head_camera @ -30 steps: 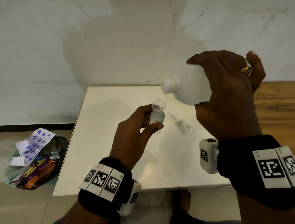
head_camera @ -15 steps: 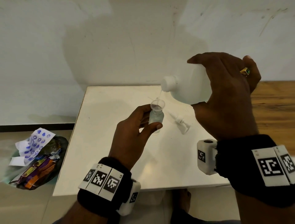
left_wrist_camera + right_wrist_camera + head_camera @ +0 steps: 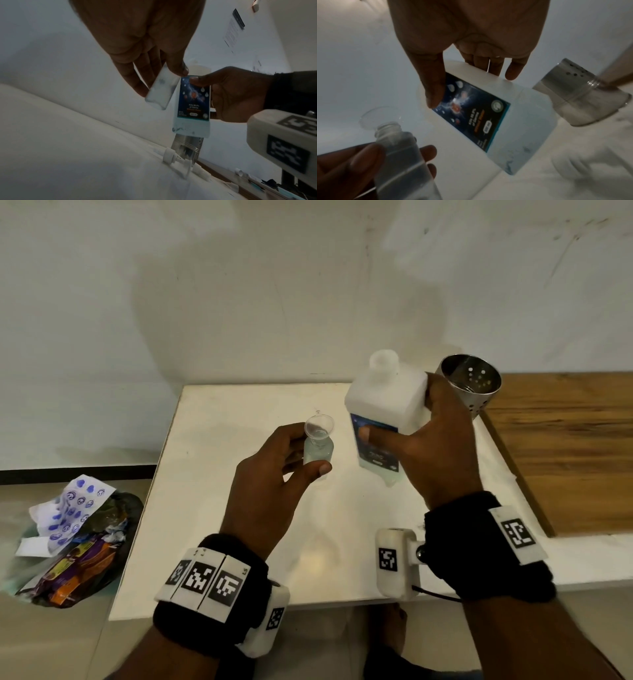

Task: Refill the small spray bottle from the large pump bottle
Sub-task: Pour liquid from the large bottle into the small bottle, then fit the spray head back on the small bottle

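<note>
Large pump bottle [image 3: 387, 402], uncapped, upright, held above white table [image 3: 219, 508]; right hand [image 3: 442, 446] wraps it, thumb on blue label. Label text mostly blurred; "Kills 99.9% of Germs" is about all that reads in left wrist view. Perforated steel canister [image 3: 472, 385] behind, partly hidden by the hand. Small spray bottle [image 3: 318, 451], clear funnel [image 3: 319, 426] in its neck, pinched between left hand [image 3: 274, 491] thumb and fingers. Pump head [image 3: 173, 161] lies on table, blurred.

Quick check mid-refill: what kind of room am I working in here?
Likely a plain home or office corner, not a lab: a small white table against a bare wall, a perforated steel utensil holder, and a bag of wrappers on the tiled floor.
</note>
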